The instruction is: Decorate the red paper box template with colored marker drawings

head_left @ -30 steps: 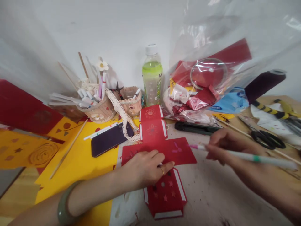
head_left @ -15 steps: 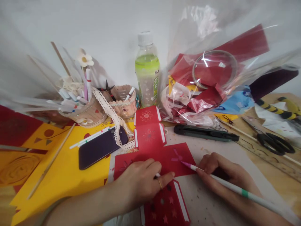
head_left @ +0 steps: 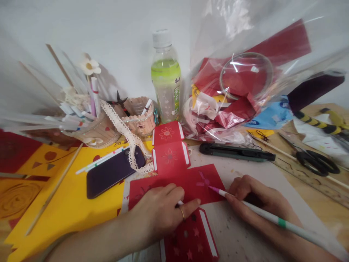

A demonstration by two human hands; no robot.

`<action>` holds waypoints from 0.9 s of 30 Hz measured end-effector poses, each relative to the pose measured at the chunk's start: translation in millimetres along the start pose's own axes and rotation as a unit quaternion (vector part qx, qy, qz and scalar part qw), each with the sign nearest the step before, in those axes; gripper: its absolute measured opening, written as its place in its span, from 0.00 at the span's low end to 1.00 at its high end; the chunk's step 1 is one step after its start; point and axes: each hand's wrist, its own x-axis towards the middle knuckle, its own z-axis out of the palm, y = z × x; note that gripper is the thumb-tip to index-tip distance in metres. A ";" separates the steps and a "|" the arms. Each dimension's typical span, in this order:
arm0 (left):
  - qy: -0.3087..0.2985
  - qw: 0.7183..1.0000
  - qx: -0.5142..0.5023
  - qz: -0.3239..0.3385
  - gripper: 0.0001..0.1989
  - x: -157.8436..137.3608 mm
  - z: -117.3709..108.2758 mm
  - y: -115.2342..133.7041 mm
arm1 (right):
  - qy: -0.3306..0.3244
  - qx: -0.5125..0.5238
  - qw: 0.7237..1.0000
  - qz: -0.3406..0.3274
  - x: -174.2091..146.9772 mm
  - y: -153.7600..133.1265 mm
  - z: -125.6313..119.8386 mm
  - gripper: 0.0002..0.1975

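Observation:
My right hand [head_left: 256, 200] grips a white felt-tip pen [head_left: 268, 214] with a green band. Its purple tip touches the right flap of a red paper cutout [head_left: 188, 189], at a purple flower-like drawing [head_left: 203, 181]. Across the middle of the cutout rests my left hand [head_left: 166, 207], fingers bent and pressing the paper. A thin white object pokes out between its thumb and fingers, and most of it is hidden. Flowers mark the cutout's upper panels. Stars and dots show on its lower panel, and white strips run along some edges.
A dark phone [head_left: 116, 173] and lace ribbon [head_left: 133, 154] lie left, near a pen-filled cup [head_left: 98, 127]. Behind stand a green drink bottle [head_left: 166, 80] and a clear bag of scraps [head_left: 231, 105]. A utility knife [head_left: 237, 152] and scissors [head_left: 317, 162] lie right.
The whole view has shifted slightly, with things appearing a little further left. The pen tip stays beside the purple drawing, whose middle shows more colour. Both hands keep their hold.

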 end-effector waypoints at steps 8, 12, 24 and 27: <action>-0.030 0.998 -0.050 -0.021 0.21 0.2 1.0 0.7 | -0.004 -0.009 1.000 -0.003 0.4 1.7 1.3 0.12; -0.052 0.998 -0.024 -0.026 0.18 0.6 3.2 2.6 | -0.006 -0.020 1.000 0.009 0.3 -5.5 -0.8 0.13; 0.042 0.997 0.058 0.038 0.15 -2.9 3.5 -0.1 | -0.015 -0.055 0.998 0.008 -0.9 -12.9 -2.1 0.13; 0.056 0.997 0.050 0.019 0.16 -2.7 3.3 1.6 | -0.013 -0.078 0.997 0.010 0.7 -14.9 -3.8 0.11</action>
